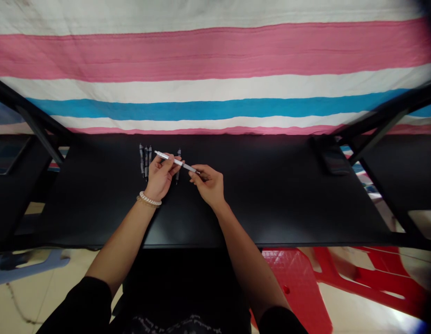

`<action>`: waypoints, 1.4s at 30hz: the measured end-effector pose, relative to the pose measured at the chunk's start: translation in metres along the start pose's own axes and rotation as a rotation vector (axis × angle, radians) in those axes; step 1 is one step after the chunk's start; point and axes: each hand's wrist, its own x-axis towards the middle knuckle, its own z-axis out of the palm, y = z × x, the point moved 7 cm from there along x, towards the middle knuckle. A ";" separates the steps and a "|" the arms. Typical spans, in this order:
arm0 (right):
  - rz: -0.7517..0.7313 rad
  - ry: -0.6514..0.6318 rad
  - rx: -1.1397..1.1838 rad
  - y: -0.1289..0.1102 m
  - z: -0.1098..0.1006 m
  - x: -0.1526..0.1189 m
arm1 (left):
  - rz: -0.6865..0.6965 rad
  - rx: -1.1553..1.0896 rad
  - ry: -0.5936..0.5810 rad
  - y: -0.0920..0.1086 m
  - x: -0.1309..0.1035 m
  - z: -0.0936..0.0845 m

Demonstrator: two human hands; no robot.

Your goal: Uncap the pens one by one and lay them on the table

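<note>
A white pen is held slantwise above the black table, its upper end to the left. My left hand, with a beaded bracelet at the wrist, pinches the pen's barrel between thumb and fingers. At the pen's lower right end, the fingers of my right hand close round the dark tip. Several dark pens lie side by side on the table just left of my left hand. Another dark pen lies behind the held one, partly covered by it and by my left fingers.
The black table meets a striped cloth along its far edge. A dark flat object, perhaps a phone, lies at the far right. Black metal bars slope down on both sides. A red plastic stool stands below the near edge.
</note>
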 end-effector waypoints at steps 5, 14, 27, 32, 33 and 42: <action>0.083 -0.034 0.042 0.007 0.002 0.000 | 0.019 -0.032 -0.029 0.001 0.000 0.001; 0.110 -0.085 0.035 0.004 0.004 -0.003 | 0.017 -0.005 -0.036 0.001 0.000 0.001; 0.046 -0.071 -0.024 0.005 0.003 -0.002 | 0.018 0.014 -0.045 0.000 0.001 0.001; 0.024 -0.105 -0.074 0.001 0.005 -0.002 | 0.026 0.000 -0.041 0.001 0.001 0.001; 0.017 -0.118 -0.085 0.001 0.006 -0.002 | 0.028 0.000 -0.038 0.001 0.001 0.001; -0.003 -0.226 -0.179 0.004 0.012 -0.003 | 0.019 0.067 -0.020 0.000 0.001 0.001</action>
